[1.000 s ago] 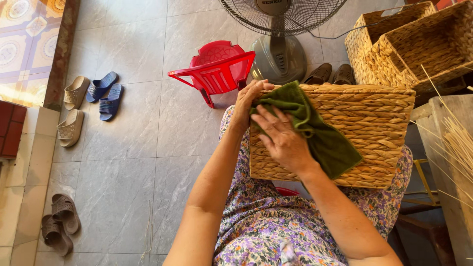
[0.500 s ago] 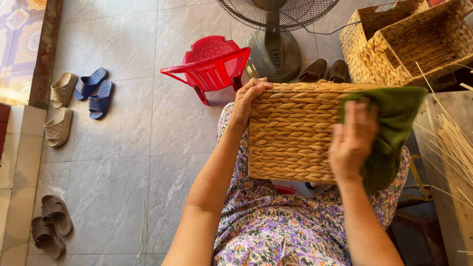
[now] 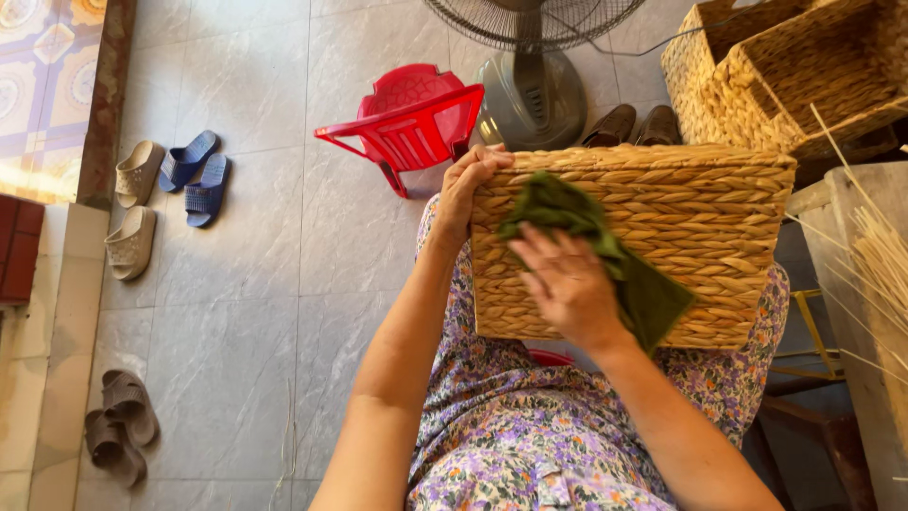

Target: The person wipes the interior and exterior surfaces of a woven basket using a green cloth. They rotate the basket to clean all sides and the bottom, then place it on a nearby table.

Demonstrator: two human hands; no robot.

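Note:
A rectangular woven basket [image 3: 700,237] rests on my lap, its side facing me. My left hand [image 3: 465,189] grips its upper left corner, fingers curled over the rim. My right hand [image 3: 566,279] presses a dark green cloth [image 3: 653,293] flat against the left half of the basket's woven side. Part of the cloth bunches above my fingers and part hangs below my wrist.
A red plastic chair [image 3: 409,123] and a standing fan [image 3: 532,90] lie ahead on the grey tiled floor. More woven baskets [image 3: 785,76] are stacked at the upper right. Sandals [image 3: 170,180] lie at the left, a bundle of straw stalks [image 3: 884,255] at the right.
My right hand has swept the green cloth from the basket's right edge back to its left half. The left hand has stayed on the corner.

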